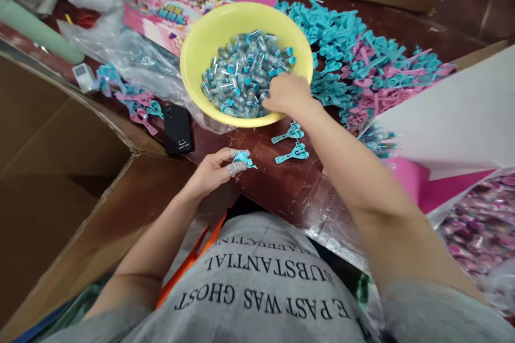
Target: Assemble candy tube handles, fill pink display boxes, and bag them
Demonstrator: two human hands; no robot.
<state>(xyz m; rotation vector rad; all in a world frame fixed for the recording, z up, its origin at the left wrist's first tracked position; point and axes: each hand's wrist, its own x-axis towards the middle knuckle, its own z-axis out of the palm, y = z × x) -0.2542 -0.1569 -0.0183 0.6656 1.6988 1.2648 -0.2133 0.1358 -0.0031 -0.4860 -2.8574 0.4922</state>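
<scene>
Here, blue piece point(242, 158): small, bright, part-hidden
Left hand point(214, 170): you pinch it nearly closed
Right hand point(288, 94): lowered, curled beside capped vials point(243, 77); can't tell its hold

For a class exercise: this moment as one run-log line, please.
left hand: holding blue piece | right hand: in yellow bowl at capped vials, grip unclear | between arms: two blue pieces on table

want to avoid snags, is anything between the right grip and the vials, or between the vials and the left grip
Nothing visible separates the right grip from the blue-capped vials; it reaches into the yellow bowl. Between the vials and the left grip, which holds a blue piece, stands the bowl's near rim.
</scene>
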